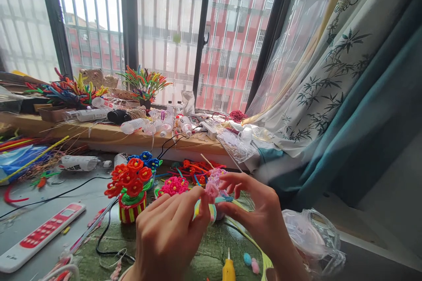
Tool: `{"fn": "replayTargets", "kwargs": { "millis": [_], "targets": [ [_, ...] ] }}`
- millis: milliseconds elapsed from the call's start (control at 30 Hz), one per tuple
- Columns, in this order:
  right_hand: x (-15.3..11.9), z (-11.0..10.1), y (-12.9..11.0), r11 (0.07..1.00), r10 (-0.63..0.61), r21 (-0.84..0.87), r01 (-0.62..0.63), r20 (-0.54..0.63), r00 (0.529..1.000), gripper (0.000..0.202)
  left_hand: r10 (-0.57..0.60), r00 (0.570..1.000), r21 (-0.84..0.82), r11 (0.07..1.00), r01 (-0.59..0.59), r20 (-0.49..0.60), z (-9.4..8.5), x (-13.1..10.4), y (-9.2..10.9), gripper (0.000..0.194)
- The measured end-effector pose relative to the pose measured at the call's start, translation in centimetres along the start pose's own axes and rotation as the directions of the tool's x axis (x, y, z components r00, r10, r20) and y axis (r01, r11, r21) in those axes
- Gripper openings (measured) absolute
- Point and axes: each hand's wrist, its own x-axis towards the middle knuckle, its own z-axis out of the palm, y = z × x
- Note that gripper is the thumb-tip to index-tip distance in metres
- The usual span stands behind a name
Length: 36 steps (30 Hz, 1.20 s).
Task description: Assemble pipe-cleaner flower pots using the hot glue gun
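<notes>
My left hand (173,224) is closed, thumb and forefinger pinching a small fuzzy pink pipe-cleaner flower (212,189). Beside it my right hand (259,208) has its fingers curved and apart, the fingertips close to the flower; whether they touch it I cannot tell. Lilac pipe-cleaner flowers (217,174) stand right behind the pinched one. To the left is a red-and-yellow striped pot (132,211) with orange pipe-cleaner flowers (132,177). Magenta flowers (173,185) show behind my left hand, and blue flowers (145,159) farther back.
A yellow-handled awl (228,270) lies at the front near two small pompoms (251,263). A white remote control (42,235) and a black cable (103,228) are at left. Plastic bottles (92,115) crowd the windowsill. A plastic bag (313,237) sits at right, under the curtain (349,131).
</notes>
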Motion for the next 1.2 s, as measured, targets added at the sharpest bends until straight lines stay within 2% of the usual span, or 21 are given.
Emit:
{"fn": "replayTargets", "kwargs": {
  "millis": [133, 233, 367, 433, 567, 700, 800, 933, 1000, 1100, 1200],
  "targets": [
    [0.1, -0.5, 1.3, 0.991, 0.124, 0.023, -0.129, 0.147, 0.981, 0.062, -0.135, 0.991, -0.025, 0.990, 0.136, 0.022, 0.0, 0.0, -0.2, 0.008],
    [0.1, 0.0, 2.3, 0.976, 0.209, -0.002, -0.218, 0.277, 0.938, 0.063, -0.204, 0.979, -0.090, 0.974, 0.206, 0.032, 0.1, 0.0, -0.4, 0.012],
    [0.1, 1.0, 3.6, 0.960, 0.262, 0.002, -0.281, 0.354, 0.898, 0.058, -0.230, 0.972, -0.123, 0.965, 0.233, 0.038, 0.5, -0.1, -0.9, 0.011],
    [0.2, 1.2, 3.9, 0.960, 0.254, 0.015, -0.278, 0.358, 0.898, 0.052, -0.226, 0.973, -0.151, 0.962, 0.229, 0.042, 0.6, -0.1, -1.0, 0.009],
    [0.4, 1.5, 3.6, 0.972, 0.160, 0.102, -0.210, 0.366, 0.917, 0.036, -0.169, 0.984, -0.212, 0.961, 0.176, 0.051, 0.3, 0.1, -1.3, 0.009],
    [0.6, 1.7, 2.7, 0.975, 0.052, 0.187, -0.121, 0.339, 0.939, 0.027, -0.044, 0.999, -0.266, 0.963, 0.043, 0.005, -0.1, 0.6, -1.5, 0.009],
    [0.6, 1.8, 2.1, 0.976, -0.011, 0.211, -0.054, 0.297, 0.955, 0.019, 0.056, 0.997, -0.223, 0.973, -0.066, -0.054, -0.5, 0.8, -1.4, 0.012],
    [0.5, 1.9, 1.6, 0.970, -0.053, 0.244, -0.013, 0.262, 0.964, 0.016, 0.162, 0.987, -0.173, 0.971, -0.162, -0.016, -1.3, 0.3, -0.5, 0.012],
    [0.5, 2.0, 1.4, 0.969, -0.056, 0.246, -0.001, 0.225, 0.973, 0.016, 0.170, 0.985, -0.182, 0.969, -0.166, 0.008, -1.8, -0.1, 0.0, 0.013],
    [0.4, 2.1, 1.2, 0.966, -0.059, 0.259, 0.014, 0.167, 0.984, 0.014, 0.123, 0.992, -0.172, 0.978, -0.115, 0.033, -2.1, -0.2, 0.4, 0.015],
    [0.4, 1.9, 1.3, 0.957, -0.050, 0.291, -0.005, 0.180, 0.982, 0.011, 0.085, 0.996, -0.154, 0.985, -0.084, 0.002, -1.9, 0.2, 0.2, 0.014]
  ]
}}
